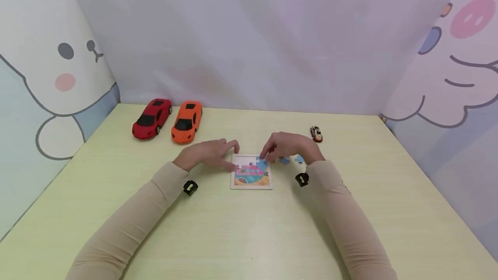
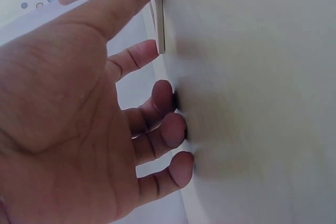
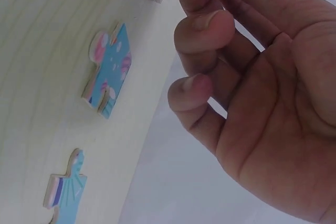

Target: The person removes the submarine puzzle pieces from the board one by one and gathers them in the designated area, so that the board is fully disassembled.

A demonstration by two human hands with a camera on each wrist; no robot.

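A jigsaw puzzle board (image 1: 252,187) with a white rim lies on the table, most of its colourful picture filled in and a pale gap at its upper left. My left hand (image 1: 212,154) is at its left side, thumb on the left edge and index finger at the upper-left corner. In the left wrist view, the other fingertips (image 2: 173,129) rest on the table beside the board's edge (image 2: 160,19). My right hand (image 1: 289,144) pinches a blue puzzle piece (image 1: 262,164) at the board's upper-right corner; its thumb and index tips are cut off in the right wrist view.
Two loose puzzle pieces (image 3: 113,72) lie on the table right of the board, under my right wrist. A red toy car (image 1: 152,119) and an orange toy car (image 1: 187,122) stand at the back left, a small toy car (image 1: 316,134) at the back right.
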